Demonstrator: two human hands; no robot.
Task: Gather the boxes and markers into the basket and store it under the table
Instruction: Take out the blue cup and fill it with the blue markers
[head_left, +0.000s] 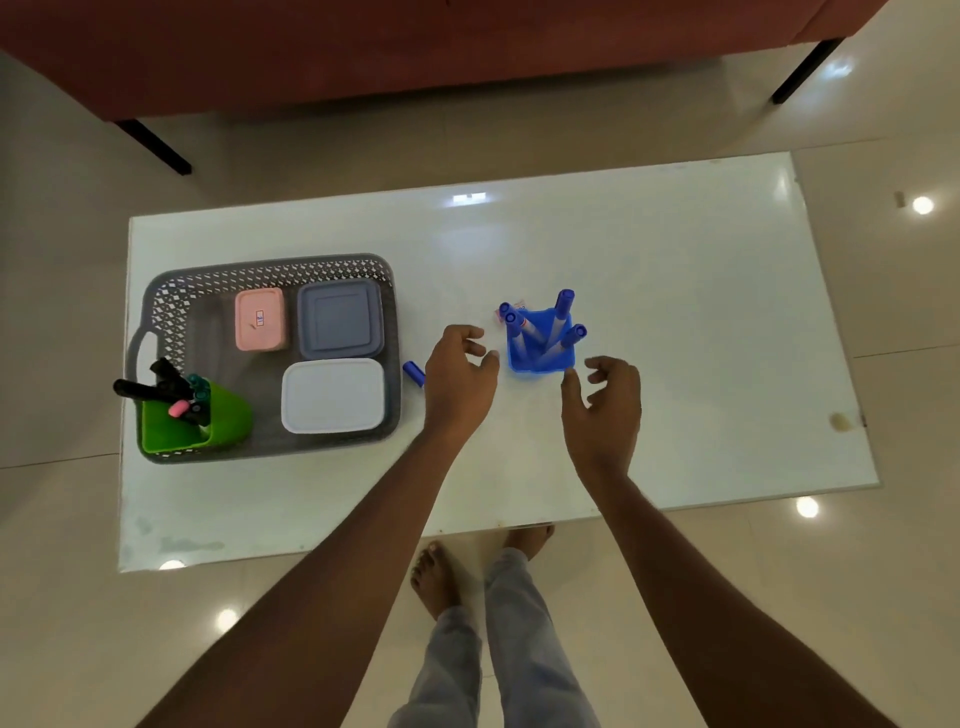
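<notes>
Between both hands' grips, blue marker cup (540, 345); left hand (460, 371), right hand (605, 402) released, seemingly not touching.

Probably a home living room, red sofa (363, 47), low glass table (649, 260), glossy floor tiles (62, 493)

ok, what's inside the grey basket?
The basket holds a pink box, a blue-grey box, a white box and a green cup of markers. All lids are shut, so box contents are hidden.

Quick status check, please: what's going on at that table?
Left hand, right hand open, flanking blue marker cup. Basket holds three boxes. Loose marker outside.
</notes>
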